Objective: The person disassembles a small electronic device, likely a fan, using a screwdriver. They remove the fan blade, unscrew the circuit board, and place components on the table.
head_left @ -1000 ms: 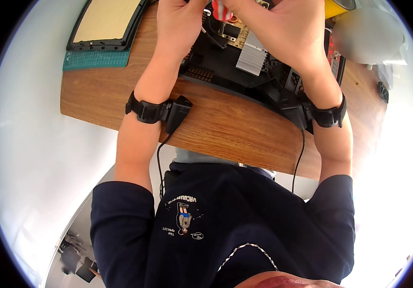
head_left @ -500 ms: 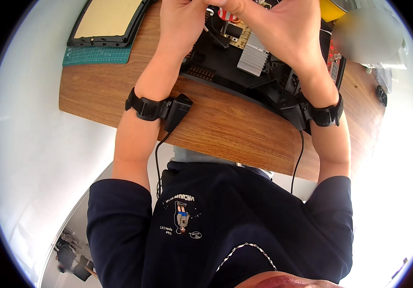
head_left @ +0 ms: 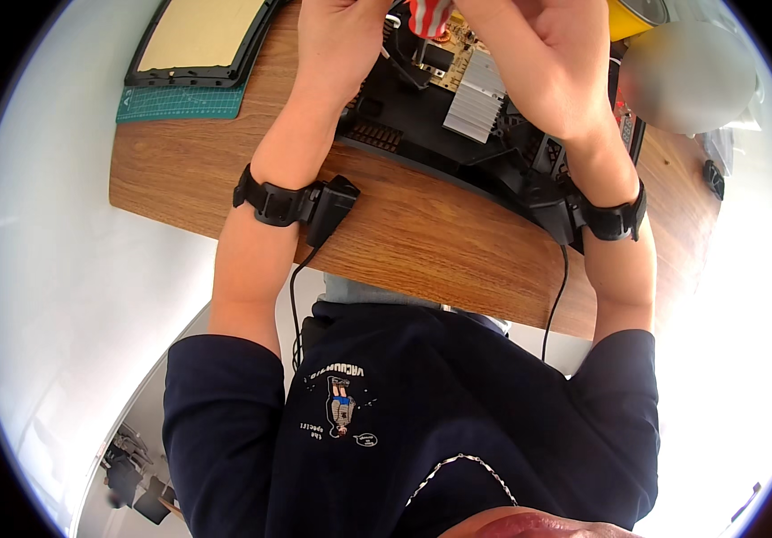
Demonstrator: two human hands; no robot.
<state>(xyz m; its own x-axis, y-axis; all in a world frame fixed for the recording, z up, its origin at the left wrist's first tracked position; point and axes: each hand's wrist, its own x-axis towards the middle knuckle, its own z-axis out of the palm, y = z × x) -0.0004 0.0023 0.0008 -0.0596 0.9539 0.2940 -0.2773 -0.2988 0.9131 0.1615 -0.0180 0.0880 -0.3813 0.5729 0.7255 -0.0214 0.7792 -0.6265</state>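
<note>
Both hands are over an opened black appliance housing (head_left: 386,134) holding a tan circuit board (head_left: 442,63) and a silver finned heat sink (head_left: 472,103). A red-and-white striped object (head_left: 429,16) shows between the hands at the top edge; I cannot make out who grips it. My left hand (head_left: 339,45) is left of it, its fingers cut off by the frame. My right hand (head_left: 543,67) is just right of it, fingers bent, their tips and whatever they hold out of sight. Black straps with small boxes (head_left: 274,202) circle both forearms.
At the back left of the wooden desk (head_left: 386,242) lie a green cutting mat (head_left: 180,103) and a black frame with a beige panel (head_left: 196,36). At the right are a yellow container (head_left: 628,11), a blurred round patch, a plastic bag (head_left: 718,143) and a small black object (head_left: 713,179).
Since half a second ago my right hand has shifted slightly right, its thumb lifting away from the middle, so more of the red-and-white object shows. My left hand has moved little.
</note>
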